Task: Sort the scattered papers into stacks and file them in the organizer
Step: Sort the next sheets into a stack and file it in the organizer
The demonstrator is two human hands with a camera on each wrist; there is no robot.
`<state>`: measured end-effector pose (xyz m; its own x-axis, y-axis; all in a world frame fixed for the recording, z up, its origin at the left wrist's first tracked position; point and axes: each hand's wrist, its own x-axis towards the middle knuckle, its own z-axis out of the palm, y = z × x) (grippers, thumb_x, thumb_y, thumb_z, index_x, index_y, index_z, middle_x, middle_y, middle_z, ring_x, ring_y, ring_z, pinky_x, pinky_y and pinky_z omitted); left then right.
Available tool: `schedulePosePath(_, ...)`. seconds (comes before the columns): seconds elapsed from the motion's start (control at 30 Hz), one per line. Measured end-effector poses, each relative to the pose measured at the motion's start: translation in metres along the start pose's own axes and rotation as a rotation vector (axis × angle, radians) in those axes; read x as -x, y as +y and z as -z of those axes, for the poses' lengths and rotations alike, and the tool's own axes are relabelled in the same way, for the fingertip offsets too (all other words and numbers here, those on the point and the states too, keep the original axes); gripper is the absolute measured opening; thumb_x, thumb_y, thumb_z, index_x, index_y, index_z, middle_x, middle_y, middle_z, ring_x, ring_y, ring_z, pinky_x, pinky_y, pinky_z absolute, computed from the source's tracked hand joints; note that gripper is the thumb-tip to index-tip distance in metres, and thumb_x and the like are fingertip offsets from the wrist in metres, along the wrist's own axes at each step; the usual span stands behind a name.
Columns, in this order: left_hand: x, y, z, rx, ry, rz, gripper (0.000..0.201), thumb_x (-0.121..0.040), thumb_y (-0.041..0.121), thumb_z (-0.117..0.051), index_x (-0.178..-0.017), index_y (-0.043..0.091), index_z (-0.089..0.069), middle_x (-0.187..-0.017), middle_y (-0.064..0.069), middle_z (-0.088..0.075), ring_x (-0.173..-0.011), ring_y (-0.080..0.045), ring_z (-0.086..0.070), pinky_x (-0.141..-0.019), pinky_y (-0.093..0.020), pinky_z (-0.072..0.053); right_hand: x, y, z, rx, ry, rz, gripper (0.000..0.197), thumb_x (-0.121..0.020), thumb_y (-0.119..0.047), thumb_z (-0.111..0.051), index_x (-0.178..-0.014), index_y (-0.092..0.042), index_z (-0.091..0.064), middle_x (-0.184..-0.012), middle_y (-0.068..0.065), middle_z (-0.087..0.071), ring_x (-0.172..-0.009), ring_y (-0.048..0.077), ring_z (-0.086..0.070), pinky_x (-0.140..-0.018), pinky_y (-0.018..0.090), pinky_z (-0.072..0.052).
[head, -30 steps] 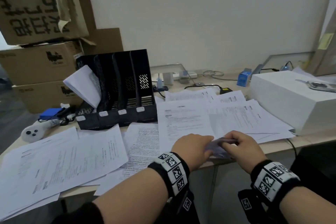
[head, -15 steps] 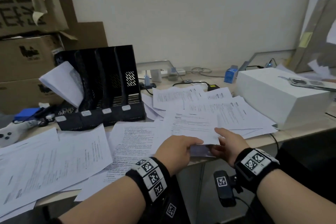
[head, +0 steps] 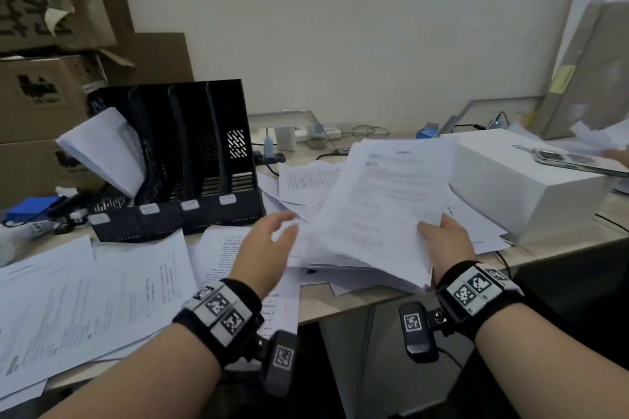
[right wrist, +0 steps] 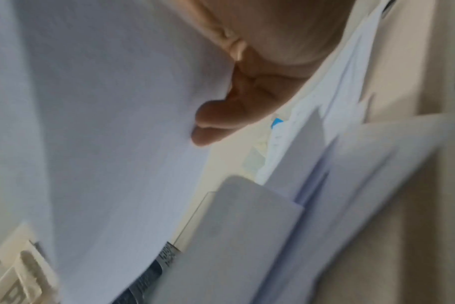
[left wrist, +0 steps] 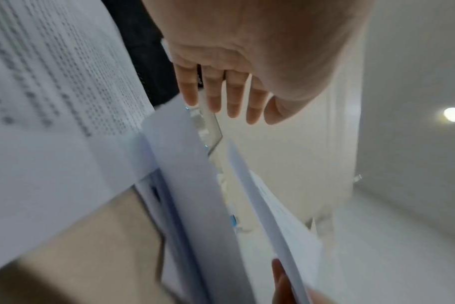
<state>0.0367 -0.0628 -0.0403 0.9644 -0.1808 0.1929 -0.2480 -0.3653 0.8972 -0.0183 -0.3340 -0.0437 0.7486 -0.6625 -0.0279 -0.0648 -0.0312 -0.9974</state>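
Observation:
My right hand (head: 442,238) grips the near edge of a lifted stack of papers (head: 381,207), tilted up above the desk; in the right wrist view the thumb (right wrist: 216,121) presses on the top sheet (right wrist: 104,123). My left hand (head: 269,241) hovers open just left of that stack, fingers (left wrist: 216,94) straight, holding nothing. More loose papers (head: 85,299) cover the desk's left and centre. A black organizer (head: 183,160) with several slots stands at the back left, a curled sheaf of paper (head: 105,150) leaning in its leftmost slot.
A white box (head: 520,187) with a phone-like device (head: 571,160) on top sits right of the stack. Cardboard boxes (head: 44,95) pile behind the organizer. Cables and small chargers (head: 316,136) lie along the wall. The desk edge (head: 340,303) runs just before my wrists.
The right hand has raised a stack of papers off the desk, tilting it up. The left hand has let go and moved left, open.

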Motion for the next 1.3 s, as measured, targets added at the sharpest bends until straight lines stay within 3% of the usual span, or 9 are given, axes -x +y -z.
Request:
schedulePosePath(0.07, -0.012, -0.001, 0.009, 0.151, 0.056, 0.142, 0.026, -0.104, 0.032, -0.049, -0.125, 0.029, -0.065, -0.121, 0.015, -0.064, -0.119, -0.010, -0.057, -0.104, -0.038, -0.047, 0.000, -0.014, -0.002, -0.089, 0.052, 0.058, 0.019, -0.093, -0.004, -0.049, -0.096, -0.015, -0.065, -0.089, -0.001, -0.068, -0.068, 0.014, -0.062, -0.050, 0.012, -0.049)
schedulePosePath(0.13, -0.022, 0.000, 0.015, 0.320, 0.080, 0.265, 0.026, -0.104, 0.031, -0.049, -0.121, 0.023, -0.066, -0.118, 0.009, -0.067, -0.117, -0.013, -0.061, -0.100, -0.041, -0.051, -0.005, -0.021, -0.007, -0.127, 0.061, 0.085, 0.019, -0.095, -0.004, -0.048, -0.102, -0.014, -0.063, -0.089, -0.002, -0.065, -0.067, 0.012, -0.060, -0.044, 0.010, -0.045)
schedulePosePath(0.33, -0.037, -0.003, 0.019, 0.538, -0.079, 0.534, 0.049, -0.102, 0.057, -0.046, -0.121, 0.014, -0.061, -0.118, -0.005, -0.070, -0.102, -0.026, -0.072, -0.078, -0.042, -0.058, -0.012, -0.019, -0.026, -0.055, -0.122, 0.065, 0.023, -0.094, -0.005, -0.052, -0.104, -0.020, -0.067, -0.097, -0.004, -0.071, -0.083, 0.014, -0.067, -0.065, 0.025, -0.051)
schedulePosePath(0.53, -0.034, -0.013, 0.008, 0.524, -0.176, 0.693, 0.013, -0.096, 0.021, -0.067, -0.102, 0.010, -0.065, -0.077, -0.006, -0.073, -0.067, -0.021, -0.065, -0.053, -0.029, -0.052, -0.009, -0.005, -0.053, 0.007, -0.270, 0.017, 0.020, -0.096, -0.013, -0.055, -0.105, -0.026, -0.066, -0.105, -0.002, -0.073, -0.094, 0.023, -0.070, -0.084, 0.037, -0.056)
schedulePosePath(0.6, -0.034, -0.023, 0.007, 0.498, -0.169, 0.699, 0.009, -0.098, 0.013, -0.061, -0.105, 0.008, -0.065, -0.083, -0.008, -0.071, -0.066, -0.020, -0.062, -0.046, -0.025, -0.050, -0.013, -0.002, -0.060, 0.093, -0.293, 0.031, 0.017, -0.098, -0.025, -0.054, -0.110, -0.026, -0.065, -0.107, -0.003, -0.072, -0.096, 0.021, -0.069, -0.090, 0.040, -0.055)
schedulePosePath(0.73, -0.040, -0.044, 0.012, 0.366, -0.082, 0.588, 0.018, -0.099, 0.004, -0.053, -0.109, 0.004, -0.068, -0.097, -0.016, -0.076, -0.076, -0.031, -0.069, -0.059, -0.032, -0.052, -0.029, 0.002, -0.058, 0.563, -0.287, 0.138, 0.025, -0.096, -0.037, -0.048, -0.117, -0.030, -0.060, -0.110, -0.007, -0.067, -0.099, 0.018, -0.064, -0.092, 0.037, -0.052)
schedulePosePath(0.93, -0.038, -0.057, 0.019, 0.345, -0.050, 0.549, 0.024, -0.100, 0.002, -0.048, -0.105, 0.014, -0.068, -0.098, -0.014, -0.077, -0.075, -0.032, -0.071, -0.051, -0.033, -0.053, -0.048, 0.016, -0.060, 1.206, -0.477, 0.106, 0.075, -0.083, -0.045, -0.051, -0.151, -0.046, -0.021, -0.162, -0.014, -0.020, -0.146, 0.019, -0.025, -0.115, 0.052, -0.027)
schedulePosePath(1.17, -0.038, -0.067, 0.018, 0.321, -0.073, 0.532, 0.024, -0.100, 0.003, -0.049, -0.103, 0.018, -0.067, -0.102, -0.014, -0.076, -0.075, -0.031, -0.069, -0.042, -0.028, -0.048, -0.043, 0.030, -0.061, 1.317, -0.284, 0.143, 0.059, -0.090, -0.056, -0.037, -0.147, -0.045, -0.029, -0.149, -0.011, -0.040, -0.135, 0.021, -0.038, -0.101, 0.052, -0.030)
schedulePosePath(1.3, -0.037, -0.066, 0.018, 0.315, -0.087, 0.511, 0.023, -0.100, 0.000, -0.048, -0.101, 0.014, -0.067, -0.092, -0.013, -0.075, -0.061, -0.026, -0.068, -0.042, -0.029, -0.048, -0.039, 0.027, -0.060, 1.233, -0.194, 0.144, 0.042, -0.093, -0.047, -0.032, -0.130, -0.044, -0.051, -0.130, -0.007, -0.057, -0.118, 0.023, -0.051, -0.097, 0.045, -0.037)
